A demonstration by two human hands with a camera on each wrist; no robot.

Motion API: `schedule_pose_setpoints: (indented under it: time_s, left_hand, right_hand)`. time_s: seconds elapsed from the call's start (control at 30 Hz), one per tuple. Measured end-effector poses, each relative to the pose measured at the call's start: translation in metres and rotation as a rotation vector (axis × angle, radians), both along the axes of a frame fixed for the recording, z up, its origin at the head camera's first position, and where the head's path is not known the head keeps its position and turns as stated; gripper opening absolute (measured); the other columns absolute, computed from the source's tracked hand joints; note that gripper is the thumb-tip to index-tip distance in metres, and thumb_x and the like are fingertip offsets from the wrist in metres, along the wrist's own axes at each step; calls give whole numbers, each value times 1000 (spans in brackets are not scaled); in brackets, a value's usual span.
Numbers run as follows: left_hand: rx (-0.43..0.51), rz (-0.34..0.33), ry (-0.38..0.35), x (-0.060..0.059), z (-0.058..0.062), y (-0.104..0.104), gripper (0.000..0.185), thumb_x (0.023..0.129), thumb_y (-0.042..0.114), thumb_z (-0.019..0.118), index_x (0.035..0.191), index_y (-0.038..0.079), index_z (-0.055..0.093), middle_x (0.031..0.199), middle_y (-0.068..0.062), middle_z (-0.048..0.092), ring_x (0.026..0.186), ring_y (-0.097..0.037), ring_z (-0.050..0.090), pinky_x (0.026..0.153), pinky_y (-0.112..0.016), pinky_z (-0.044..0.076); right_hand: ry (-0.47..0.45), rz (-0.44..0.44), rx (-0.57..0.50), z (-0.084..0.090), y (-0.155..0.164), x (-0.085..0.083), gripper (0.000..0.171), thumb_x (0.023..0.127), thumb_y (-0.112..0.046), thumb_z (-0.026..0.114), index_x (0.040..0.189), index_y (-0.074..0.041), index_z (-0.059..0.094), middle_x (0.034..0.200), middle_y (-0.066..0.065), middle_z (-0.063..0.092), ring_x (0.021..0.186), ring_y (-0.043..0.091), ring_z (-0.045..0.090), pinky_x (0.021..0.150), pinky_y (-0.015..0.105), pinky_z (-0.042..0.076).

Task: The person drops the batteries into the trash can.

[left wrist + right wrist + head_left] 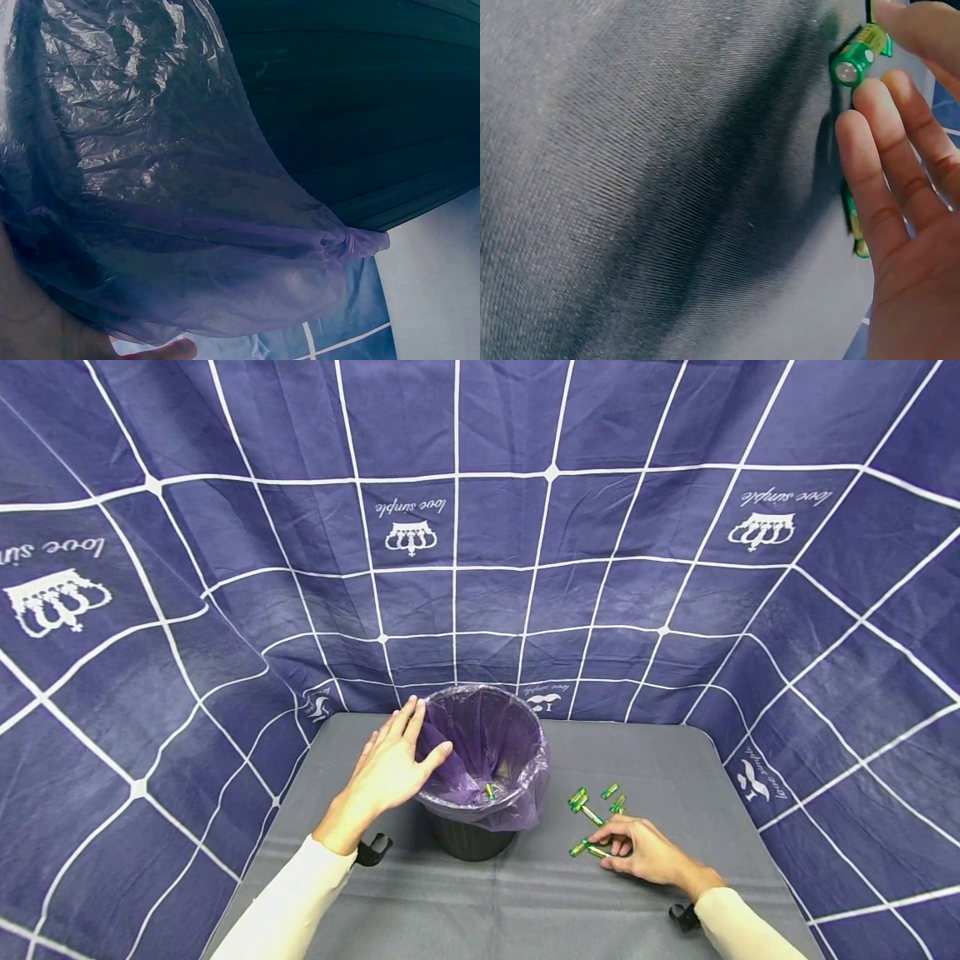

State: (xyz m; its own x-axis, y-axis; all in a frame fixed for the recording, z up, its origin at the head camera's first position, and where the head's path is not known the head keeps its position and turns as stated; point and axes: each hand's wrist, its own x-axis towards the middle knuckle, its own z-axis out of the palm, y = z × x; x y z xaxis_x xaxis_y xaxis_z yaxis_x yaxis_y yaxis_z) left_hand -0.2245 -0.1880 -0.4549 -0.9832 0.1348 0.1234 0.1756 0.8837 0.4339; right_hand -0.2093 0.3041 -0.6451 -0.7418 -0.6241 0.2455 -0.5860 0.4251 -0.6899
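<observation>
Fingers (603, 839) of the right hand (643, 852) curl down onto a green battery (857, 57) on the grey table (675, 760), pinching it – more batteries (592, 800) lie scattered just beyond. Left hand (390, 767) rests flat, fingers straight, against the purple bag liner (487, 743) at the rim of the black bin (468, 842) – one battery (490, 791) already lies inside.

Both arms reach forward in pale long sleeves, each with a dark strap at the wrist. The left hand (390, 766) is raised, palm turned inward, fingers straight and together, thumb spread apart. The right hand (643, 850) lies low, palm down, with its fingers (874, 187) bent and thumb and fingertips drawn close together.
</observation>
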Motion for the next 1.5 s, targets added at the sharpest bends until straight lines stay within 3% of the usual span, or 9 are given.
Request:
schedule_pose_setpoints:
  time_s: [0.13, 0.4, 0.7, 1.27, 1.5]
  left_hand:
    - [2, 1, 1, 1, 1, 0, 100, 113, 70, 59, 187, 13, 25, 197, -12, 21, 180, -49, 27, 143, -77, 23]
    - [-4, -1, -6, 1, 2, 0, 99, 114, 71, 56, 188, 13, 24, 198, -12, 19, 182, -48, 25, 144, -77, 22]
    - [-4, 1, -2, 0, 0, 0, 99, 114, 71, 56, 188, 14, 24, 198, -12, 19, 182, -47, 25, 143, -77, 22]
    - [-7, -3, 3, 0, -1, 1, 98, 115, 71, 54, 187, 13, 25, 198, -12, 19, 181, -49, 25, 143, -78, 22]
    - [-5, -2, 1, 1, 0, 0, 98, 114, 70, 56, 187, 13, 24, 198, -12, 19, 181, -49, 25, 143, -77, 22]
  right_hand:
    - [10, 12, 10, -5, 0, -2, 36, 89, 1, 98, 120, -11, 85, 97, 1, 78, 82, 8, 74, 68, 24, 64]
    - [76, 2, 21, -10, 0, -2, 34, 85, 5, 98, 114, -9, 87, 92, 0, 76, 79, 8, 74, 65, 25, 64]
    - [49, -77, 21, -14, 2, -2, 23, 85, -1, 100, 106, -8, 92, 87, -9, 77, 79, -13, 65, 64, 17, 61]
    - [51, -144, -72, -19, 0, 2, 20, 85, 7, 97, 97, -8, 92, 89, -1, 81, 75, -11, 65, 61, 14, 58]
    - [44, -190, -77, -16, 1, 3, 21, 85, 6, 97, 97, -10, 92, 89, -4, 78, 78, -11, 64, 63, 14, 59]
